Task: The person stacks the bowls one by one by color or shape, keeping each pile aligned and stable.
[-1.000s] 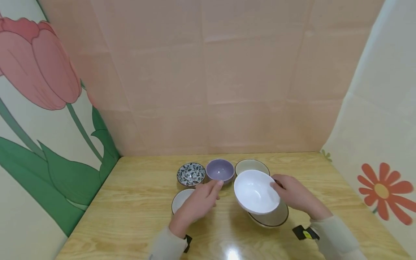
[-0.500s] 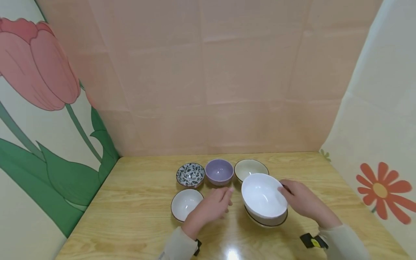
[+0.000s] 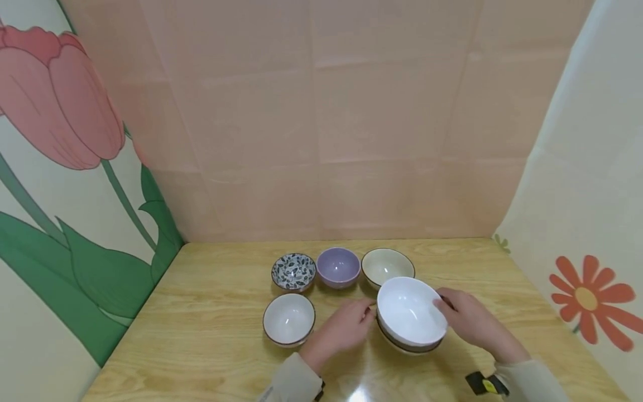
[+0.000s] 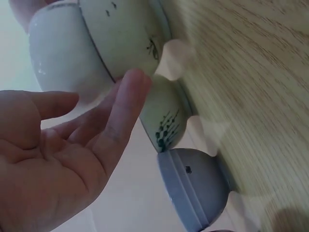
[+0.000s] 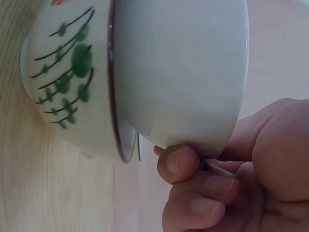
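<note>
Thumb and fingers of my right hand [image 3: 474, 324] pinch the right rim of a plain white bowl [image 3: 411, 310]. That bowl sits inside the top of a larger cream bowl [image 5: 72, 96] with a brown rim and painted green leaves. In the head view the white bowl covers most of the cream one. To their left is my left hand [image 3: 344, 332], its fingertips right at the cream bowl's side. The left wrist view shows this hand [image 4: 53, 164] with palm turned up, thumb apart and fingers reaching along the two bowls, gripping nothing.
Behind stand a leaf-patterned bowl [image 3: 294, 272], a purple bowl [image 3: 339, 268] and another cream bowl [image 3: 387, 265] in a row. A small white bowl with dark rim [image 3: 288, 319] is left of my left hand. All rest on a wooden table [image 3: 211, 324] before a pink backdrop [image 3: 321, 139].
My right hand has brought the white bowl rightward and down into the cream bowl. My left hand has moved right, away from the small dark-rimmed bowl and up to the cream bowl's side.
</note>
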